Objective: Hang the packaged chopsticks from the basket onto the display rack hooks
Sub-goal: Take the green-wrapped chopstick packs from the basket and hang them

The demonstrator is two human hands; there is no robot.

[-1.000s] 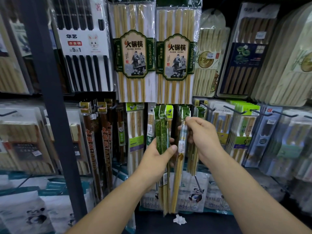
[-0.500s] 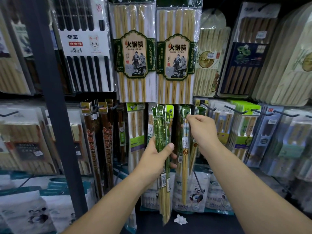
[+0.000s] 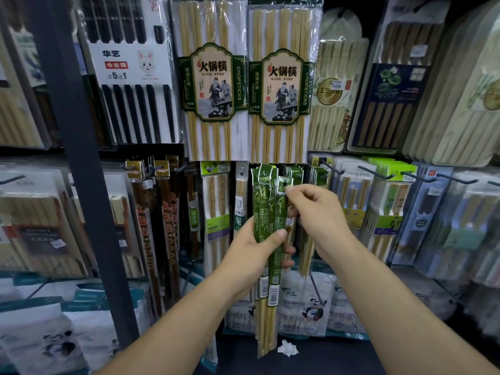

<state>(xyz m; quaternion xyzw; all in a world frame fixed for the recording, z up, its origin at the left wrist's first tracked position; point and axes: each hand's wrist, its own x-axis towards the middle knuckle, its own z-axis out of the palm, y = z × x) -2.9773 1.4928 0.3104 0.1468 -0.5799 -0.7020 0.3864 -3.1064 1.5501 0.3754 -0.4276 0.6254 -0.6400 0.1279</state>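
Note:
My left hand (image 3: 253, 251) grips a bundle of green-sleeved bamboo chopstick packs (image 3: 266, 212), held upright in front of the display rack. My right hand (image 3: 318, 215) pinches the green header of the front pack (image 3: 284, 185) at its top, beside the hang hole. Just behind, several matching green packs (image 3: 295, 171) hang on a rack hook, and their bamboo ends show under my right wrist. No basket is in view.
Large hot-pot chopstick packs (image 3: 213, 85) hang directly above. Black hooks (image 3: 374, 173) stick out to the right over more packs. A dark upright post (image 3: 81, 185) stands at the left. Panda-printed bags (image 3: 305, 301) and a crumpled white scrap (image 3: 288, 347) lie below.
My right hand let go of the single pack it held up at the hook behind and moved left to the top of the bundle. My left hand raised the bundle slightly.

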